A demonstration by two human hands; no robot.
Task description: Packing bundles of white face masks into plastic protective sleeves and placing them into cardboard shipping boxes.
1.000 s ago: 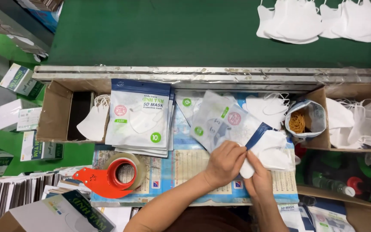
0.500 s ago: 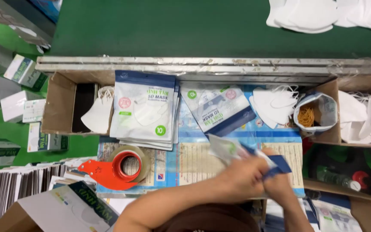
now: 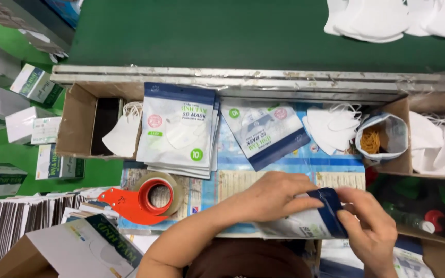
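A broad green conveyor (image 3: 207, 36) runs along the far edge of the surface (image 3: 294, 167), where a stack of printed pouches (image 3: 178, 128) and loose white masks (image 3: 330, 126) lie. Nearest the body, the mask pouch (image 3: 305, 222) sits flat under the left hand (image 3: 271, 198), which presses down on it with fingers spread, while the right hand (image 3: 369, 221) pinches its dark blue end shut. If that pinch slips, I judge the flap could spring open or crease unevenly.
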